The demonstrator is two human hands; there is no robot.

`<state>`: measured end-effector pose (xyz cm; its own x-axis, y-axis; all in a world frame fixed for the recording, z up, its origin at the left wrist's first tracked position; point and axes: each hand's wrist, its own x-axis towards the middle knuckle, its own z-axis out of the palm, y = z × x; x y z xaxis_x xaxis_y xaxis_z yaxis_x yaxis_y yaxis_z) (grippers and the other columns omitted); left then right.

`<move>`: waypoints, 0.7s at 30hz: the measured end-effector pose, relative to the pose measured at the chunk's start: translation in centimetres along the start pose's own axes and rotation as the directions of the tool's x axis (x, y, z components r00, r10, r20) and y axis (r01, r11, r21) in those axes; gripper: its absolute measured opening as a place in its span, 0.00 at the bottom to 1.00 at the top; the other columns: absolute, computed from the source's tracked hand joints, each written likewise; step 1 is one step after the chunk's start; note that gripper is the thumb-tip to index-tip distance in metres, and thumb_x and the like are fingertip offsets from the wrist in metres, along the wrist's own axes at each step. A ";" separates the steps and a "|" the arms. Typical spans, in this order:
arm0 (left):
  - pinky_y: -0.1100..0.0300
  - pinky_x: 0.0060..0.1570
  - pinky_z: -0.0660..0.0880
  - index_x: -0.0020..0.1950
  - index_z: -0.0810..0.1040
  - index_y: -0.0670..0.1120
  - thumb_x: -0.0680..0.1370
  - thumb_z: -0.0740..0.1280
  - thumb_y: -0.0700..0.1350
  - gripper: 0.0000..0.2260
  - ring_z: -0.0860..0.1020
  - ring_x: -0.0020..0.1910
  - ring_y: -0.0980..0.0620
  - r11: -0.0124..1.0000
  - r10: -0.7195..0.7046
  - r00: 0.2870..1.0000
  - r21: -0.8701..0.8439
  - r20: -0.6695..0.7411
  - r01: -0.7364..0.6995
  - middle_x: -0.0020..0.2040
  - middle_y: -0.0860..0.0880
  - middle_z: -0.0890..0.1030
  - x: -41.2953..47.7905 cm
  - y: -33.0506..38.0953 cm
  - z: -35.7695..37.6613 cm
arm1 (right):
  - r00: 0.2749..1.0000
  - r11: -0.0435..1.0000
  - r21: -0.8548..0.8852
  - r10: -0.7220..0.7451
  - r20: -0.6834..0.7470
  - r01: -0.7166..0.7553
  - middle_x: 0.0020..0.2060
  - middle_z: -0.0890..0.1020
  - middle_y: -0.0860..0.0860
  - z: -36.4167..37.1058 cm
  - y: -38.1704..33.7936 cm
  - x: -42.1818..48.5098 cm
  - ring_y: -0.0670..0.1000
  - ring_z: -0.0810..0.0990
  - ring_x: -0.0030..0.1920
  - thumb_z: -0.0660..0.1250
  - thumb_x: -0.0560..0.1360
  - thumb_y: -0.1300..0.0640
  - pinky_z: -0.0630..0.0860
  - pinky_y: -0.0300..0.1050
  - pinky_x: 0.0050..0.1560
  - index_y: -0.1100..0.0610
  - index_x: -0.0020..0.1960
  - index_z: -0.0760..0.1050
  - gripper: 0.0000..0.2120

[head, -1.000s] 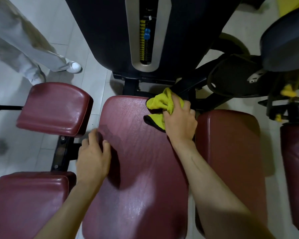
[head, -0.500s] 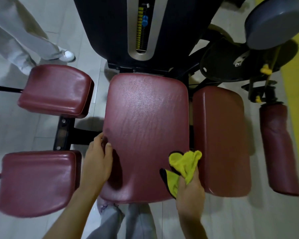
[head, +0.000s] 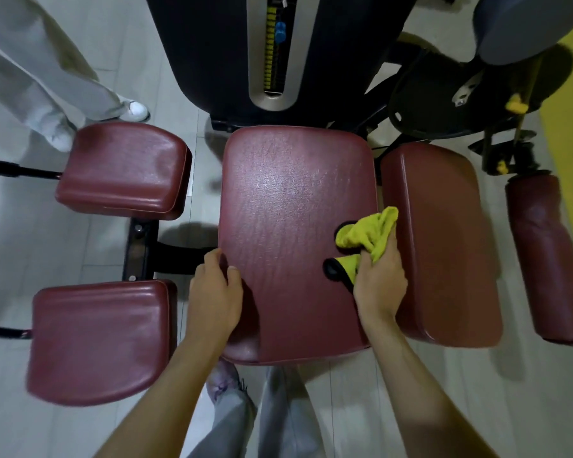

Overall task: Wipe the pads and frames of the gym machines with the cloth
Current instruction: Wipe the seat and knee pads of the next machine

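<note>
At the bottom centre of the frame, the wearer's trouser legs stand on pale floor tiles. Just above, the left hand grips the left edge of the centre pad, fingers curled over the rim and thumb on top. The right hand holds a bunched yellow cloth with black trim, fingers closed round it; the cloth lies against the pad's right edge, mid-height. The centre pad is dark red and glossy. Lower left sits a near side pad, with a far side pad above it; a black bracket lies between them. Right of centre, a long pad sits just beside the centre pad. Further right is a roller pad. At top centre is the dark weight housing, with its yellow-marked stack slot. At upper right are a black frame and a grey disc. At upper left are another person's pale trousers and white shoes.
</note>
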<state>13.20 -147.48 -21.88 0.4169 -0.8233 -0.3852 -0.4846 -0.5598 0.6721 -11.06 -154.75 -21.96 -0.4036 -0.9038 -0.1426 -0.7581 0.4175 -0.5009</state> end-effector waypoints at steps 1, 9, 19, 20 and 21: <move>0.40 0.59 0.74 0.71 0.70 0.45 0.82 0.61 0.45 0.17 0.77 0.59 0.39 1.000 0.003 1.000 -0.005 0.007 -0.003 0.62 0.41 0.78 0.0 0.0 -0.1 | 1.000 1.000 0.007 -0.009 0.008 0.009 0.67 0.79 0.57 -0.2 0.8 -0.7 0.66 0.80 0.59 0.66 0.80 0.54 0.75 0.60 0.56 0.48 0.83 0.55 0.36; 0.46 0.60 0.75 0.74 0.69 0.44 0.83 0.62 0.42 0.19 0.79 0.59 0.44 0.993 -0.081 0.997 -0.082 -0.008 0.081 0.63 0.44 0.80 0.8 -0.2 -1.0 | 0.995 0.998 0.053 0.039 0.094 -0.044 0.72 0.76 0.52 -2.4 4.7 -7.7 0.61 0.79 0.63 0.68 0.78 0.61 0.78 0.58 0.59 0.41 0.84 0.49 0.43; 0.40 0.63 0.76 0.73 0.69 0.48 0.82 0.62 0.43 0.18 0.75 0.65 0.45 0.999 -0.038 0.992 -0.036 -0.120 0.034 0.67 0.46 0.74 5.7 2.0 -0.1 | 1.000 1.000 0.015 0.022 -0.001 -0.022 0.68 0.78 0.54 0.6 -1.8 3.0 0.62 0.79 0.62 0.68 0.78 0.56 0.74 0.57 0.58 0.48 0.83 0.55 0.37; 0.40 0.62 0.76 0.73 0.69 0.48 0.82 0.61 0.43 0.18 0.75 0.65 0.45 0.998 -0.050 0.989 -0.032 -0.138 0.046 0.67 0.47 0.74 6.4 2.4 0.0 | 1.000 1.000 0.014 0.015 -0.002 -0.015 0.67 0.78 0.53 1.0 -2.5 4.3 0.61 0.79 0.62 0.68 0.79 0.55 0.74 0.57 0.58 0.48 0.83 0.56 0.37; 0.39 0.61 0.77 0.72 0.69 0.49 0.82 0.61 0.43 0.18 0.76 0.65 0.45 0.998 -0.062 0.986 -0.027 -0.153 0.058 0.66 0.47 0.75 7.1 2.7 0.2 | 1.000 1.000 0.012 0.009 -0.001 -0.009 0.67 0.78 0.53 1.3 -3.1 5.5 0.61 0.79 0.62 0.68 0.79 0.55 0.74 0.57 0.58 0.49 0.83 0.56 0.36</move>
<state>14.67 -154.88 -22.94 0.5590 -0.7631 -0.3244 -0.4383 -0.6041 0.6656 -10.27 -161.16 -22.25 -0.4106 -0.9001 -0.1458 -0.7484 0.4240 -0.5100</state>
